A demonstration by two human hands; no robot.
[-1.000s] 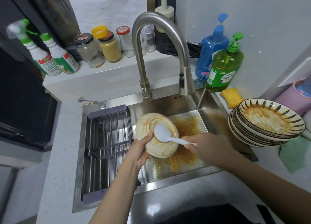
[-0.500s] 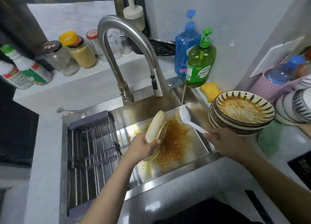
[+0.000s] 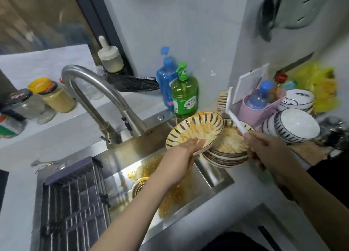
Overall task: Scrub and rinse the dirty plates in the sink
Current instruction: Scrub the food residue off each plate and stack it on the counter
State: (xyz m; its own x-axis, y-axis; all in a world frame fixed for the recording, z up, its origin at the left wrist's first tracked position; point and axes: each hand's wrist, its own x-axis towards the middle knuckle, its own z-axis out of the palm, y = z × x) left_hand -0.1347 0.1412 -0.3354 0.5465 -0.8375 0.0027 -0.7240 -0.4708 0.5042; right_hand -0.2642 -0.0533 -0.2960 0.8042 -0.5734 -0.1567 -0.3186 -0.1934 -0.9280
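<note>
My left hand (image 3: 184, 152) grips the near rim of a striped plate (image 3: 196, 130) smeared with orange sauce, holding it tilted above the sink's right edge. Just right of it sits a stack of dirty striped plates (image 3: 229, 150) on the counter. My right hand (image 3: 264, 148) grips the white handle of a dish brush (image 3: 225, 103), its bristle head raised above the stack. The steel sink (image 3: 120, 177) below has orange sauce and food bits spread around the drain (image 3: 140, 186).
A curved faucet (image 3: 98, 97) arches over the sink's back. A dark drying rack (image 3: 73, 203) covers the sink's left half. Green and blue soap bottles (image 3: 184, 92) stand behind the plates. Clean white bowls (image 3: 294, 126) are piled at right. Jars line the back ledge.
My left hand no longer holds the earlier plate in the sink; it now grips the top plate at the stack. My right hand lifted the brush out of the sink and above the stack.
</note>
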